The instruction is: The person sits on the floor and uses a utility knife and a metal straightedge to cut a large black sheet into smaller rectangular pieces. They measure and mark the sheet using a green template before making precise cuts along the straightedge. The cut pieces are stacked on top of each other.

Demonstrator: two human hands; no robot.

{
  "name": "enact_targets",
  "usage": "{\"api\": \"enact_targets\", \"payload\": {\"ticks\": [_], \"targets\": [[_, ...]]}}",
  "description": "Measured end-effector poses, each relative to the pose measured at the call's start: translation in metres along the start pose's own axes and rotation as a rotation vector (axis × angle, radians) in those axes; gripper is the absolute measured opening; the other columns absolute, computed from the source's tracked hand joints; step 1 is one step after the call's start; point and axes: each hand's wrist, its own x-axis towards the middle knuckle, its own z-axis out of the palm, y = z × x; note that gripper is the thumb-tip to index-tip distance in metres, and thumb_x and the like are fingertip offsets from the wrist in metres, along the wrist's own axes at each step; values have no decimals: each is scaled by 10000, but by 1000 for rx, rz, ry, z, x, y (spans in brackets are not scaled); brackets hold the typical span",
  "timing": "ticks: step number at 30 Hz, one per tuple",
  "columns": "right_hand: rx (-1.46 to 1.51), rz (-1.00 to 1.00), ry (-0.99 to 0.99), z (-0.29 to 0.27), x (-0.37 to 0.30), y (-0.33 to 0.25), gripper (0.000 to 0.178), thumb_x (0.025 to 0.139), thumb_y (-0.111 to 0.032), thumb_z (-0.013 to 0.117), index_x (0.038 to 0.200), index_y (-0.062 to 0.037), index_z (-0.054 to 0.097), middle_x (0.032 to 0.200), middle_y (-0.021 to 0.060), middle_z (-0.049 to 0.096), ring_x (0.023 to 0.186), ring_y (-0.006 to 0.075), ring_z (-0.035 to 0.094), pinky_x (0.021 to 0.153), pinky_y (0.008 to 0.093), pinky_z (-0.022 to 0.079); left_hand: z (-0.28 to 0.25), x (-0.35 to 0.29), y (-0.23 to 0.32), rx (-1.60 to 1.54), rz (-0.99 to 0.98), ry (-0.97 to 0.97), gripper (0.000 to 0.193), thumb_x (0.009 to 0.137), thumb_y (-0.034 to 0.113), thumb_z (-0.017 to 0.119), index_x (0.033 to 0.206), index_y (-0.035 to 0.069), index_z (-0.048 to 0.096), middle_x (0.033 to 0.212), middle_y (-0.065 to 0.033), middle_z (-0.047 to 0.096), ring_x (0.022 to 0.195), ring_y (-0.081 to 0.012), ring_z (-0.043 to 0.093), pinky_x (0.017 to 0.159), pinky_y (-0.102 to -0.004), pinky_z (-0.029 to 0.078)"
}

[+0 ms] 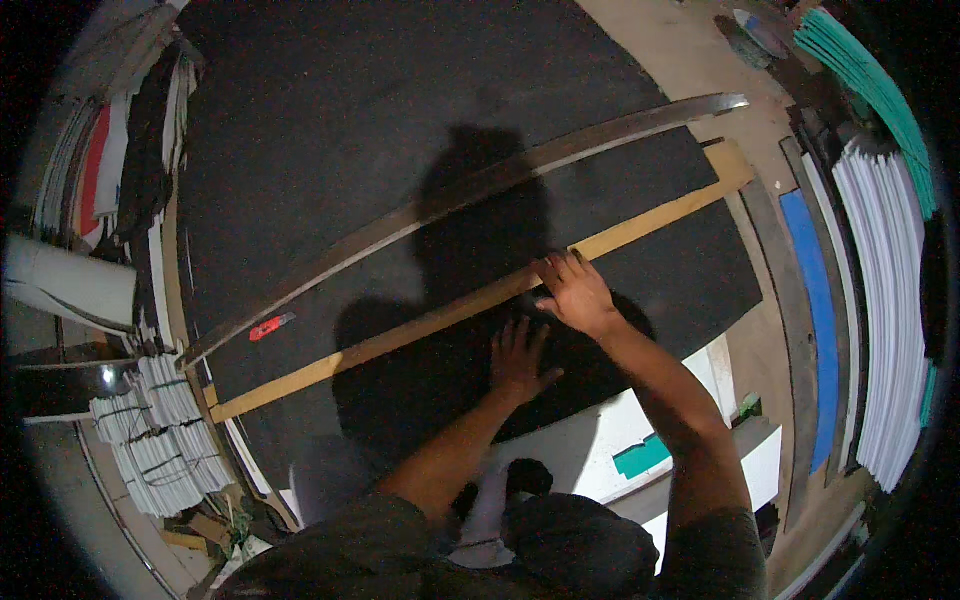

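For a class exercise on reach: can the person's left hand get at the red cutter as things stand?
Probably yes: the left hand looks empty, and only the low wooden strip lies between it and the red cutter.

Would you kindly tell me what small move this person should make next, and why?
Perhaps bring the left hand onto the wooden strip to steady it: only the right hand appears to rest there, while the left is spread over the dark sheet, nearer the person.
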Motion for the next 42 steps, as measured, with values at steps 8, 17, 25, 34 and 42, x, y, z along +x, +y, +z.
{"api": "enact_targets", "payload": {"ticks": [8,17,25,34,42], "targets": [[59,139,31,18,56,-2,700,850,-331,771,1488,-166,535,1400,168,550,1296,362,515,1098,478,412,-27,44,-89,37,-14,544,559,904,427,725,1347,110,599,1414,-178,534,1287,-427,492,1052,-568,430],[-32,912,243,-28,-186,-5,586,1001,-277,572,1511,-20,439,1540,228,455,1465,422,380,1202,555,304,1,46,121,-56,691,127,558,892,304,737,1392,110,583,1536,-120,468,1461,-390,353,1178,-557,319],[-137,1777,416,-63,-421,-118,829,868,-275,754,1540,16,368,1537,309,394,1470,484,324,1196,563,289,74,-44,293,188,1465,-487,762,853,413,785,1514,177,487,1648,-89,356,1553,-366,233,1247,-555,237],[427,2544,215,-36,-429,-393,1107,773,-496,830,1591,-3,269,1622,372,190,1525,528,183,1160,696,263,132,-190,339,615,2372,-854,1043,759,602,775,1587,124,360,1703,-78,249,1579,-311,192,1267,-530,210],[327,2409,318,14,-434,-432,907,882,-445,749,1572,-31,331,1570,379,303,1479,548,287,1134,708,313,193,-197,346,691,2547,-778,971,775,686,684,1573,203,413,1665,-47,349,1558,-294,263,1257,-524,267]]}}
